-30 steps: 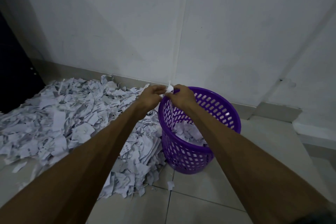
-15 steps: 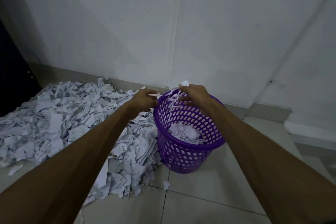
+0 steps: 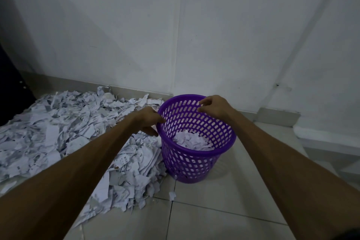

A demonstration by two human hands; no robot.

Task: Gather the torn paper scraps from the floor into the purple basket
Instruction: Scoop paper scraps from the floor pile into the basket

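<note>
Scraps (image 3: 64,132), torn and white, heaped on the floor (image 3: 224,210) against the back wall (image 3: 136,35), spreading from the left edge up to the basket's foot. One stray scrap (image 3: 172,195) apart on the tile, just in front of the basket. A smaller heap of scraps (image 3: 191,140) already inside the basket, well below the rim.

Basket (image 3: 194,163), purple and perforated, upright near the corner where the two walls meet, touching the floor heap on its left.

Left hand (image 3: 149,122) just outside the basket's left rim, over the heap, fingers loosely curled, nothing visibly gripped. Cannot tell whether touching the rim.

Right hand (image 3: 211,104) over the basket's far rim, fingers relaxed and drooping, grasping nothing.

Dark panel (image 3: 11,91) at the left edge, beyond the heap.
</note>
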